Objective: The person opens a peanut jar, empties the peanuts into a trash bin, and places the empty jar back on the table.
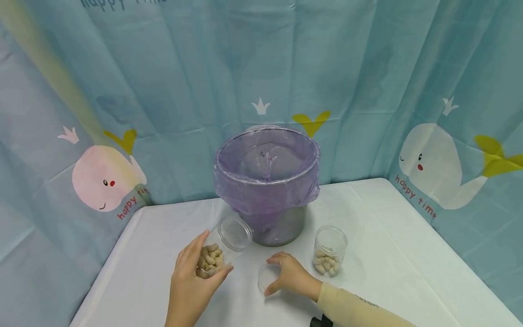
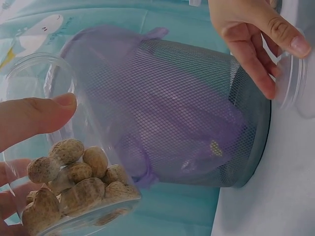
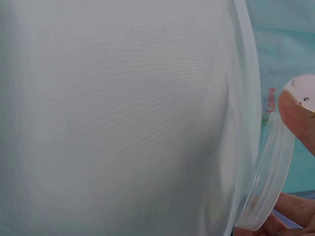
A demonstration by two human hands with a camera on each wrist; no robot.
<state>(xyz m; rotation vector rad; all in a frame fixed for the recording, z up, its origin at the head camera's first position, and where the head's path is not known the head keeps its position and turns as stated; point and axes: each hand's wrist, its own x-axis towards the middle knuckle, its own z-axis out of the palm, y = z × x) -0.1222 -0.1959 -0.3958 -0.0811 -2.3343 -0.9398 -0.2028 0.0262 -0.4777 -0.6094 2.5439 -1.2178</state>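
Observation:
My left hand (image 1: 191,281) grips a clear plastic jar (image 1: 222,239), thumb on one side and fingers on the other. The jar is tilted to the right, its mouth uncovered, with peanuts in shell (image 2: 81,191) gathered in its lower end. Low over the white table, my right hand (image 1: 295,275) holds a clear round lid (image 3: 266,172) by its edge between thumb and fingers. A second clear jar (image 1: 330,240), partly filled with peanuts, stands upright on the table beyond the right wrist.
Behind the hands stands a grey mesh bin (image 2: 236,147) lined with a purple plastic bag (image 1: 265,195) folded over its rim. The white-covered table (image 1: 388,254) ends at a blue curtain (image 1: 184,91) with whale prints. A small black object (image 1: 320,322) shows beneath the right sleeve.

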